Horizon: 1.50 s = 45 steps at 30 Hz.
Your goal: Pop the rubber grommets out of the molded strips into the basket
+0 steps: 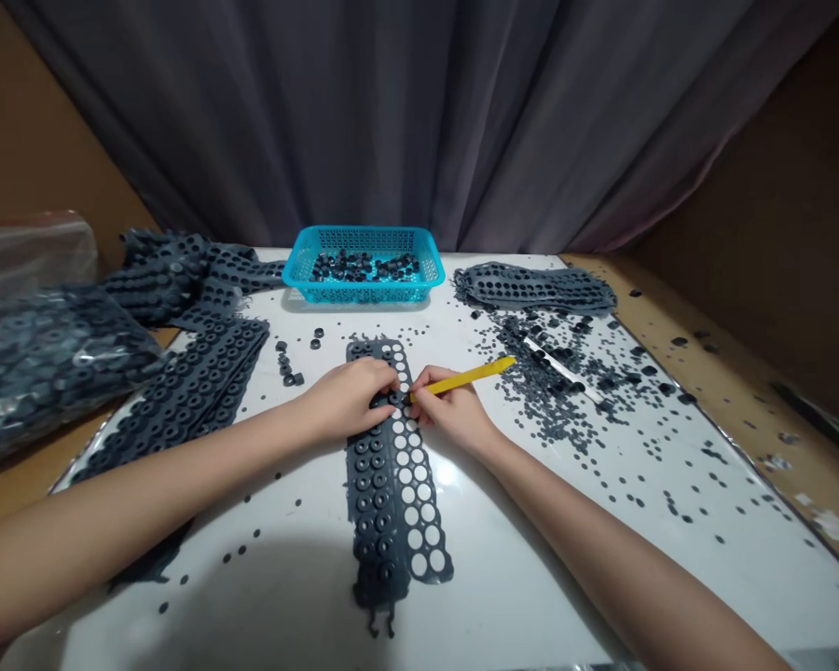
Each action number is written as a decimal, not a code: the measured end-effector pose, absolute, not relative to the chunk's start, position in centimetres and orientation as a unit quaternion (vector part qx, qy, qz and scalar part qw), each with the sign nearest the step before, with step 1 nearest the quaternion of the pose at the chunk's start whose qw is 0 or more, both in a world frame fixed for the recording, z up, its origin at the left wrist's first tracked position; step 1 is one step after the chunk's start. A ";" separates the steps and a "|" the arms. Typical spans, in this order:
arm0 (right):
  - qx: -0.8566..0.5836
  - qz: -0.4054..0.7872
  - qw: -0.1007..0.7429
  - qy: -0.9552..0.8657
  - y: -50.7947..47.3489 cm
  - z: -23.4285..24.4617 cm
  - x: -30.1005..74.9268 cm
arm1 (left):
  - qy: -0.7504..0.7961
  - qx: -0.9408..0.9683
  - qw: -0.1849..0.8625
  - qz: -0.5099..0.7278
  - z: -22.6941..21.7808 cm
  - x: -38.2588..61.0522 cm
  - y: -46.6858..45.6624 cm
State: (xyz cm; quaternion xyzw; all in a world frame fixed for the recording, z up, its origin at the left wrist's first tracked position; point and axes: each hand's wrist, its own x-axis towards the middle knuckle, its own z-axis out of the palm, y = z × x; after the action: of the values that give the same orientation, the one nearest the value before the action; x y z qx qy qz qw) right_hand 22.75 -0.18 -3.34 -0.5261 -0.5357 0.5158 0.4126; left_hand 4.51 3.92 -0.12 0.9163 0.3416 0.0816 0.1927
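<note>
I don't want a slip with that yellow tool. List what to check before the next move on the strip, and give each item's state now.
1. The right hand grips the yellow tool: ok. It is held like a pen, tip towards the strip.
2. The left hand steadies the rubber strip: ok. Its fingers rest on the strip beside the tip.
3. The tool tip sits on a ring: cannot tell, as fingers hide it.
4. The strip lies flat on the white table: ok.
5. The blue basket is upright beyond the strip: ok.
6. The table on the right is free of scraps: not ok. Dark bits are scattered there.
</note>
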 end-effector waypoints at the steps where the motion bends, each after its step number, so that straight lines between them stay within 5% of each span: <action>1: -0.525 0.519 0.414 -0.533 -0.2 -3.4 22.8 | 0.344 0.916 0.192 0.072 -0.2 4.7 4.0; 11: -0.535 0.424 0.371 -0.630 0.0 -2.7 22.6 | 0.340 0.931 0.132 0.010 0.5 5.9 3.8; 18: -0.510 0.532 0.405 -0.541 -0.1 -3.5 23.0 | 0.322 0.934 0.155 0.015 0.1 5.5 4.0; 24: -0.529 0.451 0.379 -0.611 -0.1 -3.2 22.7 | 0.314 0.938 0.148 0.020 0.1 5.6 4.0; 36: -0.543 0.433 0.384 -0.608 0.0 -3.2 22.6 | 0.195 0.973 -0.125 0.007 -2.0 5.4 3.3; 39: -0.548 0.431 0.384 -0.605 0.0 -3.1 22.5 | 0.220 0.973 -0.067 0.015 -2.1 5.4 3.6; 45: -0.558 0.429 0.381 -0.600 0.0 -2.7 22.5 | 0.390 0.872 0.240 0.175 -1.1 3.9 4.8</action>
State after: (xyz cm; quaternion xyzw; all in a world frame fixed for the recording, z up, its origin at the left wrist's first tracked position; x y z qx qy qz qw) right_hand 22.50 0.00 -2.75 -0.5582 -0.5996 0.4289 0.3807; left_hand 3.91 4.78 -1.08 0.8718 0.3900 0.1745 0.2397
